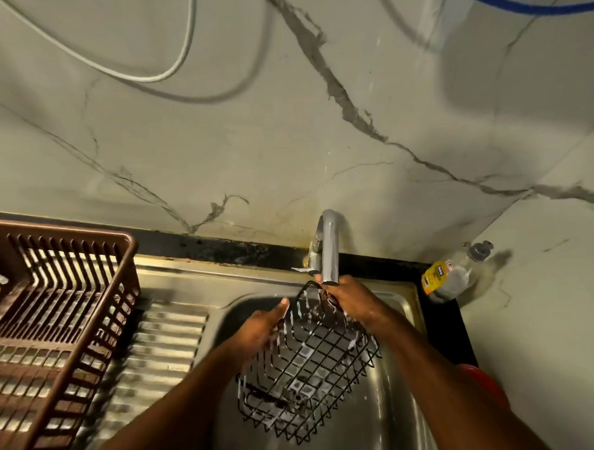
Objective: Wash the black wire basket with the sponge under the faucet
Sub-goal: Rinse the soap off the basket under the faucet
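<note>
Black wire basket is held tilted over the stainless sink, its upper rim raised to just under the faucet spout. This angle appears chosen so that the water falls on the top corner and runs down the grid into the bowl. The basket is a rectangular lattice of thin coated wire; white foam clings to many of its bars, which suggests rinsing is the step in hand.

Left hand supports the basket's left side, below and left of the faucet; its thumb lies straight along the rim, and motion blur hides whether the fingers curl round the wire. Right hand sits directly under the spout at the top rim, fingers curled onto the wire there. No sponge can be made out; it may be hidden in that hand.

Left of the faucet, a ribbed steel draining board carries a brown slatted plastic rack. Right of the faucet, a clear bottle with a yellow label leans in the corner on the dark surface. Behind the faucet rises a pale, grey-veined marble wall.
</note>
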### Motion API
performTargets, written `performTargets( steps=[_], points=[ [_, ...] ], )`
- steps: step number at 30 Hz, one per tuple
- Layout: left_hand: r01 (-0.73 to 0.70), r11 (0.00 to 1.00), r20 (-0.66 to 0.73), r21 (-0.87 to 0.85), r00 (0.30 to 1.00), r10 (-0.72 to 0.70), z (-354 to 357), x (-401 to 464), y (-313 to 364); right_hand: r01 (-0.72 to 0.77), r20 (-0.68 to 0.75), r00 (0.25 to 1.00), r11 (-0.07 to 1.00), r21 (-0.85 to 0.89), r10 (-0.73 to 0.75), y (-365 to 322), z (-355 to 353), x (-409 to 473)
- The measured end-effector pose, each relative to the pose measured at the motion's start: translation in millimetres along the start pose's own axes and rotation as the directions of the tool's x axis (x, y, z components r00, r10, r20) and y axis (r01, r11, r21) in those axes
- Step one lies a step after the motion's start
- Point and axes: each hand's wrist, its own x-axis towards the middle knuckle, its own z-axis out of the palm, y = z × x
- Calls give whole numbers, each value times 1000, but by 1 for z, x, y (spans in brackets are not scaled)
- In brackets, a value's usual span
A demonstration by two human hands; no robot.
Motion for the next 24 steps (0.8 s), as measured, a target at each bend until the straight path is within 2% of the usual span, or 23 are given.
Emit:
performTargets(
  steps=[3, 6, 9, 11, 14, 17, 19, 21, 24],
  points=[
    [-151, 988, 7, -27, 989, 151, 21, 2, 16, 1, 17, 1000, 999, 40, -2, -9, 15, -5],
    [-244, 960, -74, 136, 964, 256, 46, 1, 34, 34, 0, 999, 999, 1, -34, -9, 25, -5],
    [-301, 905, -40, 301, 944, 327, 48, -4, 40, 36, -45, 998, 993, -114, -42, -19, 19, -16],
    [-325, 885, -38, 333, 933, 357, 46, -8, 43, 21, -51, 998, 985, -169, -30, -21, 13, -23],
    [-293, 928, -128, 230, 936, 327, 54, -9, 49, -6, -196, 978, 940, -340, -64, -23, 12, -29],
    [-264, 943, -226, 200, 924, 307, 66, -3, 51, -41, -375, 908, 849, -527, -189, -24, 24, -34],
    [-258, 946, -264, 196, 916, 304, 67, 0, 47, -2, -386, 877, 800, -600, -287, -25, 37, -36],
    [-243, 958, -288, 153, 916, 279, 62, 1, 43, 77, -360, 864, 799, -596, -352, -21, 46, -37],
    [-230, 972, -361, 48, 903, 231, 46, 0, 39, 80, -301, 916, 857, -509, -264, 0, 29, -28]
  ],
)
